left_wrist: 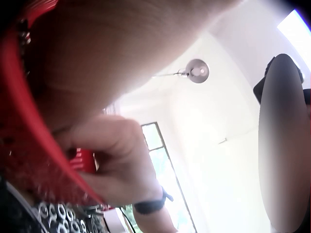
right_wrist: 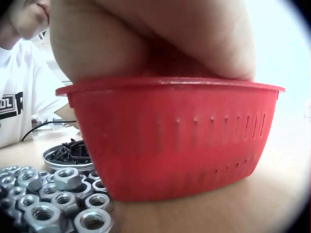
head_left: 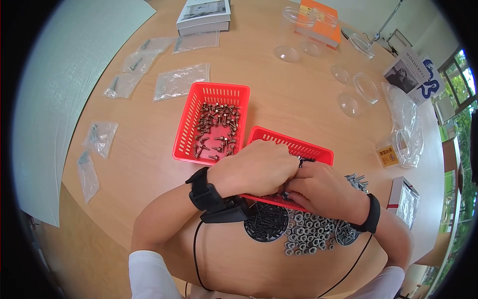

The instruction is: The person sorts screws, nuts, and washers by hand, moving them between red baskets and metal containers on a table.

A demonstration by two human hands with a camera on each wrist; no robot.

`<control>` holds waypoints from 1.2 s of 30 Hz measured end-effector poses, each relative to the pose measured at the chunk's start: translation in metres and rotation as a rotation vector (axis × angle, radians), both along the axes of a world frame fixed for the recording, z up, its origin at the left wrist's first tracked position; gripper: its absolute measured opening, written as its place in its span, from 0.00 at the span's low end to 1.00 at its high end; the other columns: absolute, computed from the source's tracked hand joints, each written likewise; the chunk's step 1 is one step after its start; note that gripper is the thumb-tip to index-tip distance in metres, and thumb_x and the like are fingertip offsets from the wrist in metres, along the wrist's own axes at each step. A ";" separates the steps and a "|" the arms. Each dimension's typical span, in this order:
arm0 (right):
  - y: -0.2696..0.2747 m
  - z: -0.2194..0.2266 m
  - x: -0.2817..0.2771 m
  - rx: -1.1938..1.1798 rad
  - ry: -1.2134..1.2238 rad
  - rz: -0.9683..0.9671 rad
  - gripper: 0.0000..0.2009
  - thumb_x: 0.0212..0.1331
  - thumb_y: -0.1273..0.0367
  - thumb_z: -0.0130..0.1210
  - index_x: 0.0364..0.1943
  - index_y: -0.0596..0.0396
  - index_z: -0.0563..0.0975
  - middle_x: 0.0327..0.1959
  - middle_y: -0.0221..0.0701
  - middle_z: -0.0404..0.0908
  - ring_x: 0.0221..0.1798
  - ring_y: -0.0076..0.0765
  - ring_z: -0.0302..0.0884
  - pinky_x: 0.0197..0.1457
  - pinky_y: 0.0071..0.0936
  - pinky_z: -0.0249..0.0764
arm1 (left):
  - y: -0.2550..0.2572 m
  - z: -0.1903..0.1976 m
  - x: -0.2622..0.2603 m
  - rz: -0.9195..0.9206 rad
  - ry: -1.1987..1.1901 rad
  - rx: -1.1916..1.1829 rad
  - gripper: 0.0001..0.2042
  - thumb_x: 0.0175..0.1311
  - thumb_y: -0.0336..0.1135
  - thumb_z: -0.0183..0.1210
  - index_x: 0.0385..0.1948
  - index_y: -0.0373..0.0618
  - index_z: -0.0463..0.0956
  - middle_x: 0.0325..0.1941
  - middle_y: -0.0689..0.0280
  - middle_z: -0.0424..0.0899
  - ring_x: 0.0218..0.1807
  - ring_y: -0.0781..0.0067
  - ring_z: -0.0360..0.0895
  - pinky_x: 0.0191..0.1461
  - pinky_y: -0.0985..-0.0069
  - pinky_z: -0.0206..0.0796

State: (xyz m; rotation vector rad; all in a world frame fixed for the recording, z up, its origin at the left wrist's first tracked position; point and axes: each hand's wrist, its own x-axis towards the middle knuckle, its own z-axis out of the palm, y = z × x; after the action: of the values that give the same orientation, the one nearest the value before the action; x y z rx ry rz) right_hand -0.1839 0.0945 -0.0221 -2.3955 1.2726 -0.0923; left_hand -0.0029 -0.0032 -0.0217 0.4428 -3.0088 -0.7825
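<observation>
Both hands reach into a red slotted basket [head_left: 294, 141] close to the person. My left hand [head_left: 256, 167] comes over its left side, back of the hand up, its fingers hidden below the rim. From the right, my right hand [head_left: 323, 192] dips in beside it, thumb and fingers bent inward; whether either hand pinches something I cannot tell. Small dark screws [head_left: 307, 160] show between the hands and the basket's far wall. In the right wrist view, the right hand [right_wrist: 189, 39] overlaps the rim of the basket [right_wrist: 180, 141].
Another red basket [head_left: 185, 132] holds bolts. Nearer the person are a dish of black screws [head_left: 266, 222], loose nuts [head_left: 308, 231] and a dish of silver screws [head_left: 346, 232]. Plastic bags [head_left: 181, 81] lie left; clear jars [head_left: 366, 88], books [head_left: 204, 25] and a box [head_left: 402, 202] stand around.
</observation>
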 end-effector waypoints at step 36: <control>-0.003 0.034 -0.026 0.034 -0.189 0.073 0.08 0.52 0.76 0.61 0.38 0.55 0.79 0.36 0.37 0.78 0.40 0.49 0.78 0.42 0.40 0.76 | -0.011 0.018 0.001 -0.080 0.038 0.299 0.08 0.61 0.29 0.58 0.37 0.41 0.85 0.28 0.53 0.84 0.34 0.53 0.83 0.41 0.61 0.73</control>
State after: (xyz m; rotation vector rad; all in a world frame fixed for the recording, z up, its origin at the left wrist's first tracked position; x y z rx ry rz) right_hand -0.2100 0.0914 0.0120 -2.3391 1.0915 -0.2666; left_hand -0.0023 -0.0139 -0.0037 0.3049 -2.8969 -1.2391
